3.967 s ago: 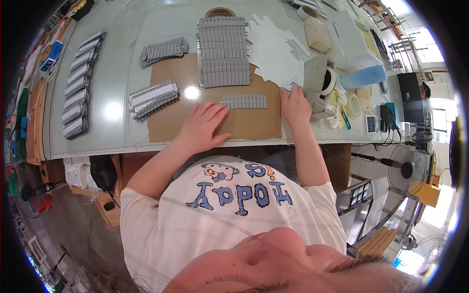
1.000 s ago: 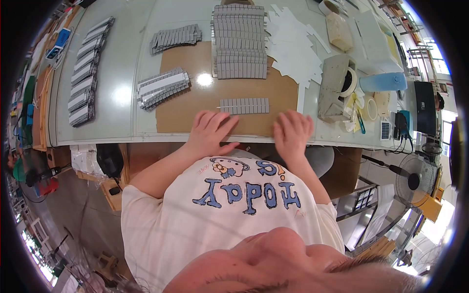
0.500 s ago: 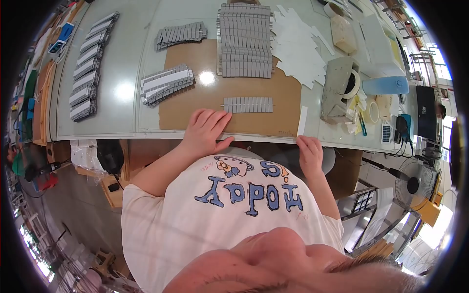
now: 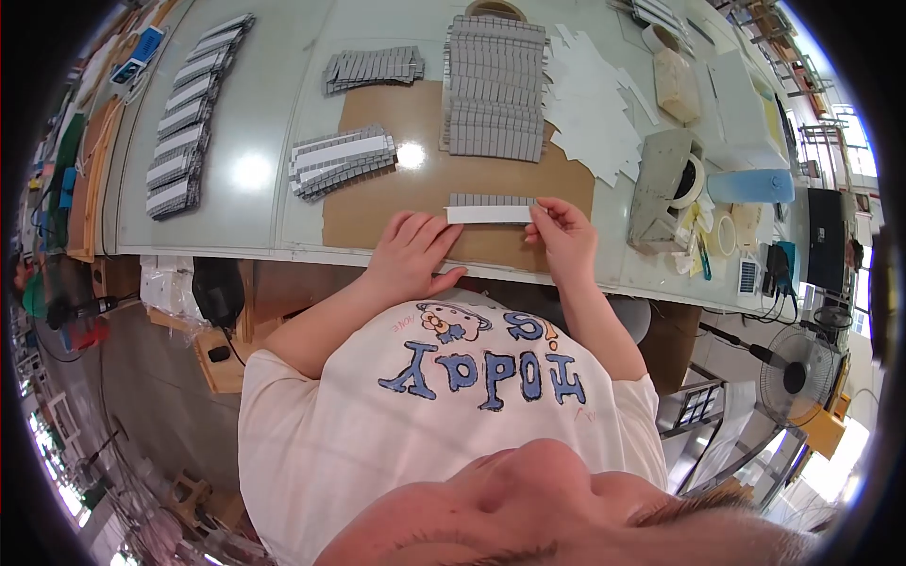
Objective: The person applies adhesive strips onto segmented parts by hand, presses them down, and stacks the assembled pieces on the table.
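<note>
On the brown board [image 4: 377, 212] lies a short grey segmented strip [image 4: 491, 199], with a white paper strip [image 4: 489, 215] along its near side, covering part of it. My right hand [image 4: 566, 241] pinches the right end of the white strip between thumb and fingertips. At the other end, the fingertips of my left hand [image 4: 412, 253] rest beside or on the strips; its fingers are spread, palm down, with the thumb out. Behind the strips stands a large stack of grey segmented pieces [image 4: 495, 90].
Grey strip piles [image 4: 373, 68] and white-topped ones [image 4: 344, 162] lie at the board's left, a long row [image 4: 193, 118] farther left. White sheets [image 4: 595, 113], a grey holder with tape [image 4: 661, 193] and a blue bottle [image 4: 750, 186] are on the right.
My right hand has moved left and up from the table's front edge, bringing the white strip onto the grey segmented strip. My left hand stays near that strip's left end. The view has shifted slightly.
</note>
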Demonstrator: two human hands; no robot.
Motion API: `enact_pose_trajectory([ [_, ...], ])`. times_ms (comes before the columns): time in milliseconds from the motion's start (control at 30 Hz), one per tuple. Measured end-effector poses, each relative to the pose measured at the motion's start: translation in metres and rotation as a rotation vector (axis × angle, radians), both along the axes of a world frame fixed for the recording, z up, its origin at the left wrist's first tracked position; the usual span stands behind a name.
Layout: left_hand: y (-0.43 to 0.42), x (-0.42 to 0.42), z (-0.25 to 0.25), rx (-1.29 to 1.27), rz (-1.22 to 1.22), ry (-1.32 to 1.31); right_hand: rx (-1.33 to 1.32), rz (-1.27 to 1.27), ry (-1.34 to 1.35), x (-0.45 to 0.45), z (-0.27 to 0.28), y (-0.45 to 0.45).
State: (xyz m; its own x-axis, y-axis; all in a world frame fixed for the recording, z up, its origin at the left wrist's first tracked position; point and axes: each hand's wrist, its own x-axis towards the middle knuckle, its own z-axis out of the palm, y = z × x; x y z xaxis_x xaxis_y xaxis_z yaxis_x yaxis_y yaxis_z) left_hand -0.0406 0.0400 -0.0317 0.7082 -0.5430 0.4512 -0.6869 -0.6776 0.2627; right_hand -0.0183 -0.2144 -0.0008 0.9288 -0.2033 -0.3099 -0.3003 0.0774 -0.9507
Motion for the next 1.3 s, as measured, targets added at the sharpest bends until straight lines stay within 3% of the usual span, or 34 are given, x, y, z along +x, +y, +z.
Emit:
enact_pose_trajectory([
  [1000,-0.002,0.002,0.000,-0.025,-0.010,0.034,-0.149,-0.026,0.032,0.000,-0.011,-0.011],
  [1167,-0.002,0.001,-0.001,-0.019,0.008,0.023,-0.426,-0.124,-0.136,-0.027,-0.026,-0.056],
  [1300,-0.002,0.000,0.001,-0.013,-0.001,0.029,-1.132,-0.290,-0.670,-0.035,0.012,-0.100],
])
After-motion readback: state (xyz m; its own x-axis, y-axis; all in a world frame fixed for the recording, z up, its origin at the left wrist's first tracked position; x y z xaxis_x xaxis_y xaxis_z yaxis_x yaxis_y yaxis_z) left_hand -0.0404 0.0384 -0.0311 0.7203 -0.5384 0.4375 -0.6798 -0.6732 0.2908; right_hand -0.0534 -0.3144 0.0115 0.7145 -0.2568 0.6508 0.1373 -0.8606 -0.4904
